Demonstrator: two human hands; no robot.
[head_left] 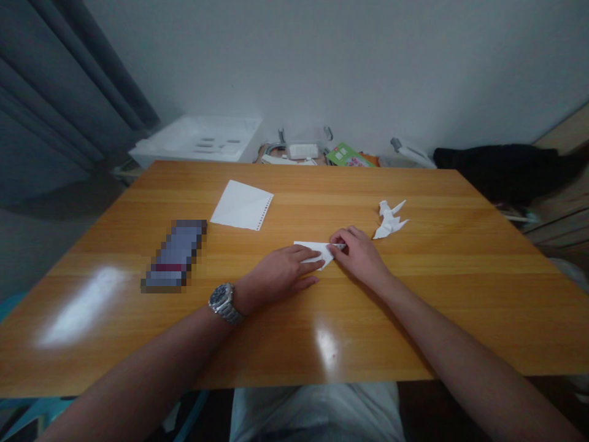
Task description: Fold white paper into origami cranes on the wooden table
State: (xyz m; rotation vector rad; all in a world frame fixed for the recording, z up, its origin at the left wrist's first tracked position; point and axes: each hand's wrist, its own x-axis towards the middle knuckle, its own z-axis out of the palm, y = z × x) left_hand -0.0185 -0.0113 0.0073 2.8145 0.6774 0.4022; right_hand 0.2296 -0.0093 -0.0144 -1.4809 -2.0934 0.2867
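Note:
A small folded white paper lies flat on the wooden table near its middle. My left hand, with a metal watch on the wrist, lies flat on the paper's left part with fingers stretched out. My right hand pinches and presses the paper's right tip with curled fingers. A finished white origami figure sits just beyond my right hand. A square white sheet with a perforated edge lies further back to the left.
A blurred-out dark oblong object lies on the table's left half. Behind the table stand a white plastic box, a clear tub with clutter, a green booklet and dark fabric. Grey curtains hang at the left.

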